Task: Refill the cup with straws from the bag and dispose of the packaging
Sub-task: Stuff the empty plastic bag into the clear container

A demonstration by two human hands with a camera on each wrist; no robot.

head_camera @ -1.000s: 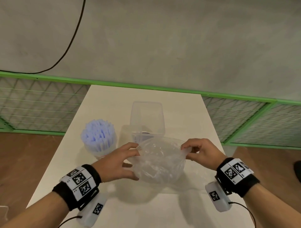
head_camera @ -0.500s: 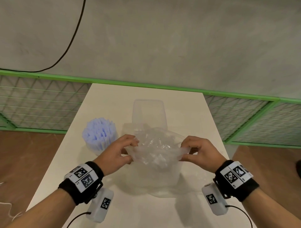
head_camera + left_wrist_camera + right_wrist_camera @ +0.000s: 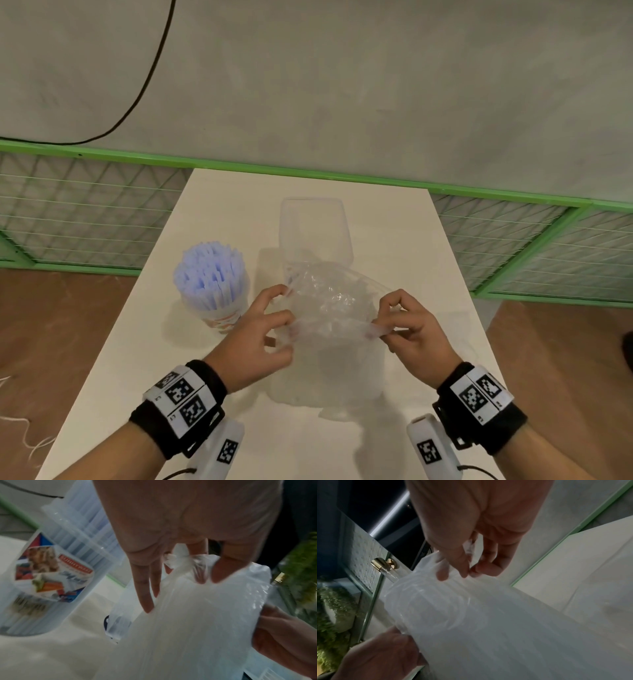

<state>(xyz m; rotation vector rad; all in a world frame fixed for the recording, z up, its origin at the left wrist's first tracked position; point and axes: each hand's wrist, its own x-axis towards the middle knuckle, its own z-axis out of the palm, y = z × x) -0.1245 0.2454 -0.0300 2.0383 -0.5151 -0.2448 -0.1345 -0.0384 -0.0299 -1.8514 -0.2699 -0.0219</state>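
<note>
Hands of ours stretch the clear plastic bag [image 3: 329, 308] at frame centre: our left hand [image 3: 255, 346] pinches its left edge, our right hand [image 3: 412, 337] its right. Left of it, the cup [image 3: 219, 301] packed with lavender straws [image 3: 209, 270] stands on the white table [image 3: 144, 370]; a clear container [image 3: 315, 229] sits behind.

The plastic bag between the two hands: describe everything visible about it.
The plastic bag is thin, clear to milky film, crumpled and glossy. No straws are visible inside it. It is held above the white table, in front of a clear empty container and right of the straw-filled cup. The left hand pinches one edge and the right hand the other, stretching a rim between them. Its lower part hangs toward the tabletop.
</note>
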